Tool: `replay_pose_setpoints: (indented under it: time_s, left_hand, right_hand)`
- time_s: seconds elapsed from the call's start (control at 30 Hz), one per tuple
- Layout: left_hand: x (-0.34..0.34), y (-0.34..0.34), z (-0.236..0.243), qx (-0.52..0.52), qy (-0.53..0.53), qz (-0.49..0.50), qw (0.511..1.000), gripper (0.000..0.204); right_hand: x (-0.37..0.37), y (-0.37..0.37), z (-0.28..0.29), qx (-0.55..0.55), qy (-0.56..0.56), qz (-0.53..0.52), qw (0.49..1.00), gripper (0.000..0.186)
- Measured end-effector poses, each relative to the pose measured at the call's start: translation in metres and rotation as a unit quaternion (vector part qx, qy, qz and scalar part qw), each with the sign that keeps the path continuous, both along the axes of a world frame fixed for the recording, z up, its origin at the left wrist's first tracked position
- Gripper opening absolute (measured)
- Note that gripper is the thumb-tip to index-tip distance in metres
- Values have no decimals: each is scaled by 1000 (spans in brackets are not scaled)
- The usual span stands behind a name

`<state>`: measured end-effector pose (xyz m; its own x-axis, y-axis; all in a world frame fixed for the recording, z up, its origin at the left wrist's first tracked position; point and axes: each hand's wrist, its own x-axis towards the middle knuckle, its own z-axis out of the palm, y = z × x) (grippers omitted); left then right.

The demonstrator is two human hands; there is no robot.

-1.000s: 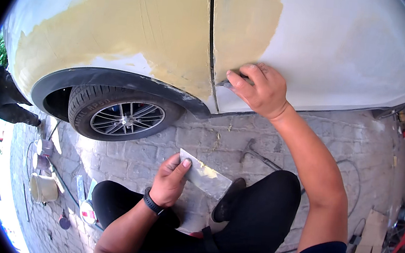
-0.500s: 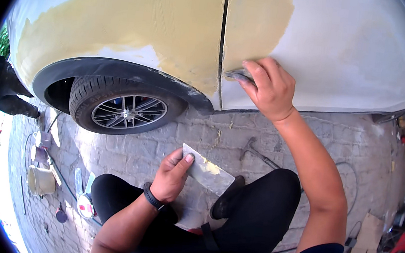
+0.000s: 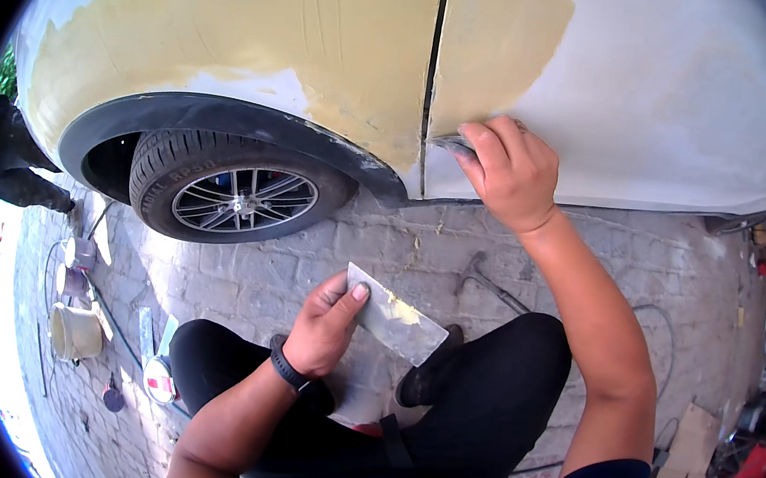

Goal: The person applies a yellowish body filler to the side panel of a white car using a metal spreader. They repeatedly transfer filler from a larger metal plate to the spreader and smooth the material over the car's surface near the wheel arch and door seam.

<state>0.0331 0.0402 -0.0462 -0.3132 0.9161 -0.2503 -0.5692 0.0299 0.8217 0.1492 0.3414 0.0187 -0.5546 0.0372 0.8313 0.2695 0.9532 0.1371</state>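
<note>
My left hand [image 3: 330, 319] is closed on one end of a flat metal plate [image 3: 383, 330], thumb on top. A smear of yellow filler paste [image 3: 402, 308] lies along the plate's far edge. Higher up, my right hand [image 3: 511, 170] pinches a dark, thin spreader [image 3: 454, 146] against the car door, just right of the door gap [image 3: 433, 86]. The spreader is partly hidden by my fingers. Yellow filler covers much of the white fender [image 3: 238, 18] and the door's adjoining strip [image 3: 497, 46]. White paint shows on the rest of the door [image 3: 660, 91].
Below the fender is a wheel [image 3: 243, 204] under a black arch trim [image 3: 200, 110]. A hammer-like tool [image 3: 494, 288] lies on the paving. At left stand a beige bucket [image 3: 76, 334] and tins; behind them is a person's dark-clothed leg [image 3: 23, 159]. Cardboard [image 3: 690, 449] lies at right.
The car and ground have shifted slightly in view. My right hand keeps the spreader low on the door beside the gap. The left still holds the plate, nearly unmoved.
</note>
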Motion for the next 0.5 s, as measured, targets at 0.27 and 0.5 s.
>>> replay_pose_setpoints:
  time_s: [0.27, 0.5]
  left_hand:
    - [0, 0, 0, 13, -3, -10, 1000, 23]
    - [0, -1, -3, 17, -1, -6, 1000, 24]
  right_hand:
    - [-1, -5, 0, -35, 22, 6, 999, 38]
    - [0, -23, 6, -86, -6, -51, 995, 28]
